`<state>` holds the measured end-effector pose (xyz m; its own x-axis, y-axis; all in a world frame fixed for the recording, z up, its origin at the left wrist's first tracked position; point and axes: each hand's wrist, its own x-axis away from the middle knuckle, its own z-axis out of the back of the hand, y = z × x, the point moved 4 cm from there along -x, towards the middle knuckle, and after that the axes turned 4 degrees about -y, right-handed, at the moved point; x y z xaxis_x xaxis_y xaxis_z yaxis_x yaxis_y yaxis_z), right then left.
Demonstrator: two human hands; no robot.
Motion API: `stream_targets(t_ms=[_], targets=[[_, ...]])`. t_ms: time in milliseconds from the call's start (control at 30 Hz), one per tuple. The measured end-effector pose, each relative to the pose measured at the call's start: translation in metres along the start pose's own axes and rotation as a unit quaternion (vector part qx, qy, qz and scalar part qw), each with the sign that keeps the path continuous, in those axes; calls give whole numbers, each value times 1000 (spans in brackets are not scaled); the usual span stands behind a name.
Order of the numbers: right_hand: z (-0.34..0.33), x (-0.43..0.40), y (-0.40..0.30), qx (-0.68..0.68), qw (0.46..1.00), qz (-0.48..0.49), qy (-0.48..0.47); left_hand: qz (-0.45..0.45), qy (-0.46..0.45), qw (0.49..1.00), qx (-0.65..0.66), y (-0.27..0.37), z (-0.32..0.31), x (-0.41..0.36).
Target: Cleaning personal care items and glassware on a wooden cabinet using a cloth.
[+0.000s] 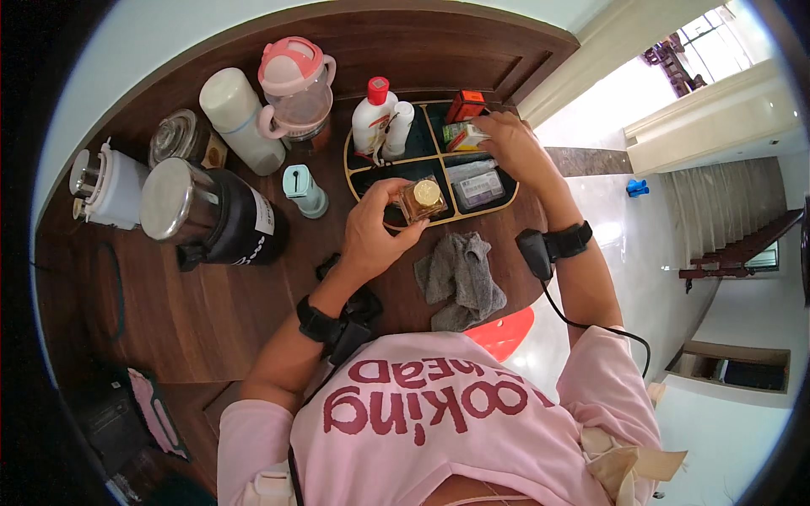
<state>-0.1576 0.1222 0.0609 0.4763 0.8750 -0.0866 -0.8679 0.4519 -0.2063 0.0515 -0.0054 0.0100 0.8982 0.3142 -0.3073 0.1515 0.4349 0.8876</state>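
My left hand [380,231] holds a small square glass bottle with a gold cap [427,195] over the front left part of a dark green divided tray with a gold rim [441,221]. At the tray's back right compartment, my right hand [506,142] has its fingers at a small yellow and white box [467,137]; whether they grip it is not clear. A red and black box [466,106] stands behind it. In the back left compartment are a white bottle with a red cap [373,120] and a slimmer white bottle [398,129]. Flat packets [479,188] lie in the front right compartment.
A grey cloth [459,278] lies in front of the tray. Left of it stand a pale green bottle [305,191], a pink-lidded jug [296,88], a white flask [243,120] and a large black container [237,218]. A raised wooden panel [405,47] borders the table's back.
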Motion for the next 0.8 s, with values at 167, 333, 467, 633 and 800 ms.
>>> stream_targets(t_ms=[167,333,467,633,800], targets=[[7,-7,41,-131,987,-12,86,-20,24,999,23,-5,-3,-1],[-24,2,94,-69,964,-250,59,-16,30,999,40,-8,-5,-2],[-35,8,111,-210,940,-260,76,-19,27,999,34,-6,-5,-1],[-8,22,101,-220,932,-210,195,-2,26,999,43,-8,-3,2],[-2,52,99,-203,925,-280,155,-8,30,999,42,-8,-4,0]])
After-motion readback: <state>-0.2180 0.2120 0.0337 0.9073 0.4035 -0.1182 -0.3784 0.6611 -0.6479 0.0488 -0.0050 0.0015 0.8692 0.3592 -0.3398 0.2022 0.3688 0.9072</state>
